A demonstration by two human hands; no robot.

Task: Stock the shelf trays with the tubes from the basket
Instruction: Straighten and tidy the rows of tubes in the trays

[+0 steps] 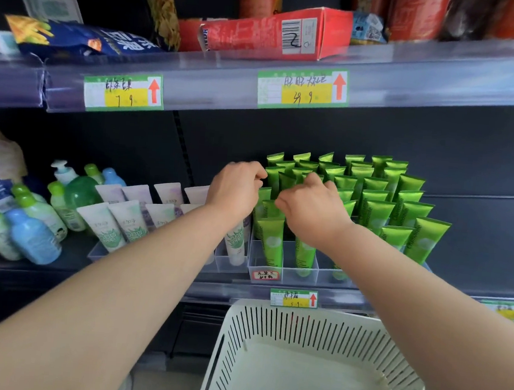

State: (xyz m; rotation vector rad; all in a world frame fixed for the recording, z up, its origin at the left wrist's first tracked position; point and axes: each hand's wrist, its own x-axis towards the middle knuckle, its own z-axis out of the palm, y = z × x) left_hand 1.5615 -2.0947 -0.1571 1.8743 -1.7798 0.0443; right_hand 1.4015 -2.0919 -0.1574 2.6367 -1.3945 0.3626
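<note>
fingers (256, 170) working this deep among the packed green tubes (374, 210) could knock a row askew: they stand upright on their caps, close against each other in the clear tray (285, 274), and a nudge from a knuckle or wrist might lean one into its neighbours, or push a front one out over the shelf (227, 288) edge. the risk looks greatest on the near left side, where both wrists cross above the front tubes.

the left hand (237, 190) has its fingers curled, tips drawn together right at the crimped top of a tube on the tray's left side. the right hand (313, 210) is bent over the middle rows, fingers hooked down between the tube tops, thumb tucked in low. both touch the tubes, but i cannot tell whether either actually pinches one. the white basket (301, 324) below the shelf shows no tubes, so stocking looks about finished.
</note>
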